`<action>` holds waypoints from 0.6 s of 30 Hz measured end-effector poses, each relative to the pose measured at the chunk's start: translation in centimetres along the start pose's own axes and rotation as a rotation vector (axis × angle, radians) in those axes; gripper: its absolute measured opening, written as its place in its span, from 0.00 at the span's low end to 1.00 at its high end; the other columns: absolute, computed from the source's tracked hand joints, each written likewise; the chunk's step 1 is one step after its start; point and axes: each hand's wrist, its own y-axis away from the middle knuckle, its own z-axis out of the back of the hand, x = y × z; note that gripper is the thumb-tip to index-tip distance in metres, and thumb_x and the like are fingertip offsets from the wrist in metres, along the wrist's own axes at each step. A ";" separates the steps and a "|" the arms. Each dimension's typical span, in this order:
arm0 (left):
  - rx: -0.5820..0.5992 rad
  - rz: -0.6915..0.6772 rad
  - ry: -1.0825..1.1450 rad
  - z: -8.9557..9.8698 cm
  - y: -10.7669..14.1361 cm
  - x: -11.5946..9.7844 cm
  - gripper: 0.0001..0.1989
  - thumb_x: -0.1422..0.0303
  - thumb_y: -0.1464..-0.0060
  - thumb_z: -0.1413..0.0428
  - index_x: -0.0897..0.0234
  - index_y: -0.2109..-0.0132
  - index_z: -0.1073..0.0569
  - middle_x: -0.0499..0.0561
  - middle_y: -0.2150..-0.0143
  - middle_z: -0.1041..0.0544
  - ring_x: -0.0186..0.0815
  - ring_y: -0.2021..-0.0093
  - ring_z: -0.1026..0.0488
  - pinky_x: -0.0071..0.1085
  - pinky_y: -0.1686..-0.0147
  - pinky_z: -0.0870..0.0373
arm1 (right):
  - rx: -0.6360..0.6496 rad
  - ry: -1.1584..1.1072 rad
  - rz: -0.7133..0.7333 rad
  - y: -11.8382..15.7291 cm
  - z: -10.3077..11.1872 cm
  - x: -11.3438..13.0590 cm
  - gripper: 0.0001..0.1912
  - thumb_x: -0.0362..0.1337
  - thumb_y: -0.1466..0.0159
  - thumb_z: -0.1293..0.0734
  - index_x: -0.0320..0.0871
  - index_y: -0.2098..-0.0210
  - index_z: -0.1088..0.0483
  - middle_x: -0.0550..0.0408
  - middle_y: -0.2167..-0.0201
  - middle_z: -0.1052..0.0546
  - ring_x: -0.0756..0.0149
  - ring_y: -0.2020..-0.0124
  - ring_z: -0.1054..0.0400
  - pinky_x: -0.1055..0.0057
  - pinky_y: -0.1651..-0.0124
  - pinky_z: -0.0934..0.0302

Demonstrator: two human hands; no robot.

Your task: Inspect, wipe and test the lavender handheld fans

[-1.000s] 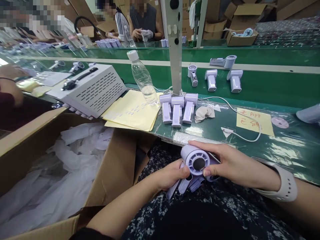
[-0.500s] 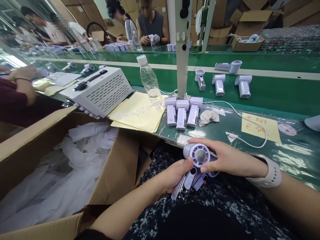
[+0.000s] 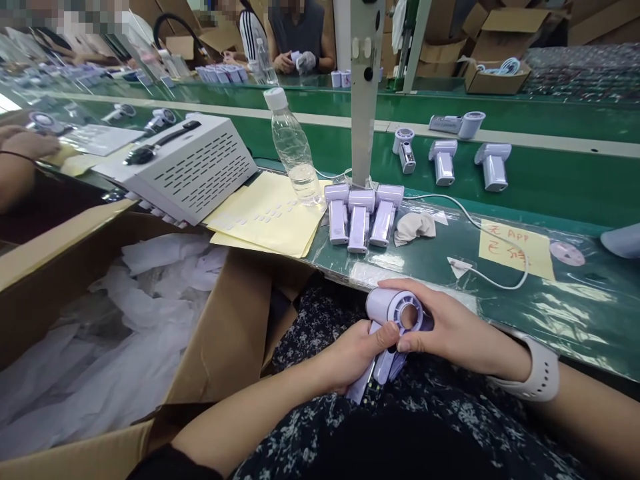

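Note:
A lilac handheld fan (image 3: 387, 305) is held between both hands above my lap, its round head tilted and the handle pointing down. My left hand (image 3: 357, 350) wraps the handle, thumb pressed near the head's lower edge. My right hand (image 3: 440, 327) curls round the far side of the head, its thumb at the rim. Part of the handle looks opened, with a circuit board (image 3: 371, 388) showing near its lower end. More lilac parts lie behind it, mostly covered. On the table edge beyond, several lilac fans (image 3: 359, 220) stand close together beside a beige crumpled piece (image 3: 414, 228).
A carton (image 3: 240, 320) of white wrapping (image 3: 145, 340) is at my left. Behind it are a vented grey box (image 3: 195, 167), yellow sheets (image 3: 270, 213) and a water bottle (image 3: 293, 147). A metal post (image 3: 363, 100) rises ahead. More fans (image 3: 493, 167) lie on the green belt.
The fan has turned in my hands, so the side of its head shows more and its front faces further right. Both hands stay on it. The whole view has shifted slightly.

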 end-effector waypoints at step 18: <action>-0.024 -0.527 -0.592 0.2 1.9 -1.1 0.44 0.34 0.43 0.61 0.63 0.41 0.25 0.63 0.38 0.32 0.53 0.40 0.34 0.44 0.38 0.39 | -0.102 -0.023 0.378 1.6 -0.3 1.4 0.38 0.58 0.42 0.26 0.65 0.34 0.35 0.59 0.33 0.31 0.53 0.32 0.39 0.61 0.30 0.44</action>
